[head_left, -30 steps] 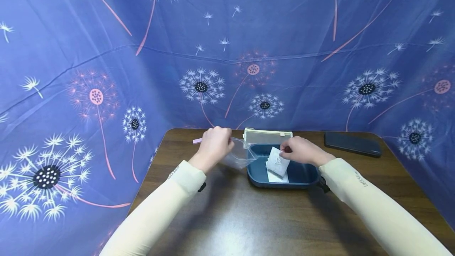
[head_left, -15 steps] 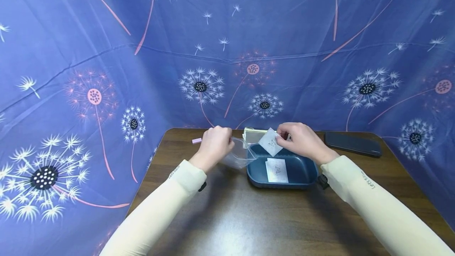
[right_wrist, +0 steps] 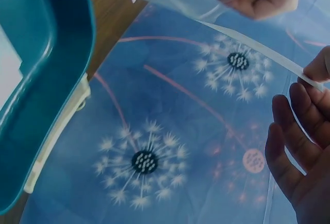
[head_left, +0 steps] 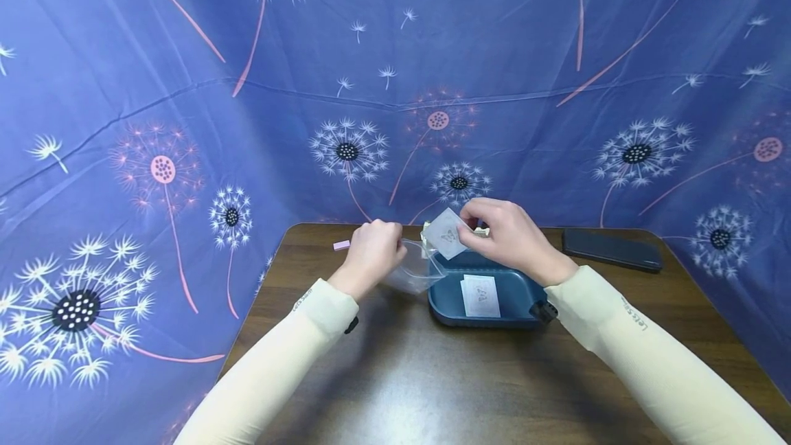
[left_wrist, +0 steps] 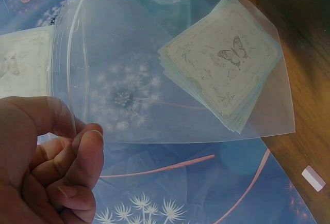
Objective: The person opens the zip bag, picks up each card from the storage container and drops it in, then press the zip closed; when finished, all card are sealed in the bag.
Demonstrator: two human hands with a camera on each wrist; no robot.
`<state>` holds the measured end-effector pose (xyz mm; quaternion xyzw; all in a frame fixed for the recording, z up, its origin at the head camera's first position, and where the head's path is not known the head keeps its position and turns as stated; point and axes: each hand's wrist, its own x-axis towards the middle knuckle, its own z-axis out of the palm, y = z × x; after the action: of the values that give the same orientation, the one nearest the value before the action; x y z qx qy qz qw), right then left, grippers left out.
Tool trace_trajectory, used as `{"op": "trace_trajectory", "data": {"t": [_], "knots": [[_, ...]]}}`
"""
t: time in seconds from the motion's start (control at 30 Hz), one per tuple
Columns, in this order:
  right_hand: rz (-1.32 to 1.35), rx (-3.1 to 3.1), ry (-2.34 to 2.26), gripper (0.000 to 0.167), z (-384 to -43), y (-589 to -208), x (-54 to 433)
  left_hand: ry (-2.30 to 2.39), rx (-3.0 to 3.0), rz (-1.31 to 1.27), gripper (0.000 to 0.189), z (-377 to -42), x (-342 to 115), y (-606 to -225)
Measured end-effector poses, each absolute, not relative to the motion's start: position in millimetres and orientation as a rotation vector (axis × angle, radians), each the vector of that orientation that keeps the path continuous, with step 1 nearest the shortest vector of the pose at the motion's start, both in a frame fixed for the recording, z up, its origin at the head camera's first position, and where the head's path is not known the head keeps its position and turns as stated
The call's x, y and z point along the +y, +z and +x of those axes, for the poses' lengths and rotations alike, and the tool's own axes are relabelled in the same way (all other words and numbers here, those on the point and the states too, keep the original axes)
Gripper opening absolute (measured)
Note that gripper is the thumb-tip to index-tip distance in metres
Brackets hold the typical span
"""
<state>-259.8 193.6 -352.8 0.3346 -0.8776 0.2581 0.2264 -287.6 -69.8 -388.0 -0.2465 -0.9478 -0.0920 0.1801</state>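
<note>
My left hand (head_left: pixel 373 256) pinches the rim of a clear plastic zip bag (head_left: pixel 413 270) near its mouth. Several square papers with a butterfly print (left_wrist: pixel 232 53) lie stacked inside the bag, as the left wrist view shows. Between thumb and fingers, my right hand (head_left: pixel 509 239) holds a similar square butterfly paper (head_left: pixel 446 233), raised just beside the bag's mouth; it looks thin and edge-on in the right wrist view. Below that hand stands a dark blue tray (head_left: pixel 445 307), with more white printed papers (head_left: pixel 480 296) lying in it.
Behind the tray is a cream-edged pouch (right_wrist: pixel 56 133), mostly hidden in the head view. A long black case (head_left: pixel 612 250) lies at the back right. A small pink block (head_left: pixel 342 245) sits beyond my left hand. Patterned blue cloth (head_left: pixel 395 53) hangs around the table.
My right hand has lifted a square paper out of the tray and carried it up and left to the bag's mouth. The left hand and bag have stayed nearly still.
</note>
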Motion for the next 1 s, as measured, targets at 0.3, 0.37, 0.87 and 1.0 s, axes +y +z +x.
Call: {"op": "trace_trajectory", "data": {"t": [0.3, 0.37, 0.87, 1.0], "knots": [[1.035, -2.395, 0.703, 0.015, -258, -364, 176, -0.266, -2.676, -0.699, 0.035, -286, -70, -388], [1.038, -2.414, 0.686, 0.014, -259, -369, 173, -0.260, -2.672, -0.698, 0.035, -286, -70, -388], [1.014, -2.656, 0.620, 0.008, -269, -398, 157, -0.239, -2.678, -0.684, 0.033, -285, -68, -389], [1.010, -2.708, 0.634, 0.004, -274, -403, 152, -0.240, -2.681, -0.691, 0.032, -285, -67, -388]]}}
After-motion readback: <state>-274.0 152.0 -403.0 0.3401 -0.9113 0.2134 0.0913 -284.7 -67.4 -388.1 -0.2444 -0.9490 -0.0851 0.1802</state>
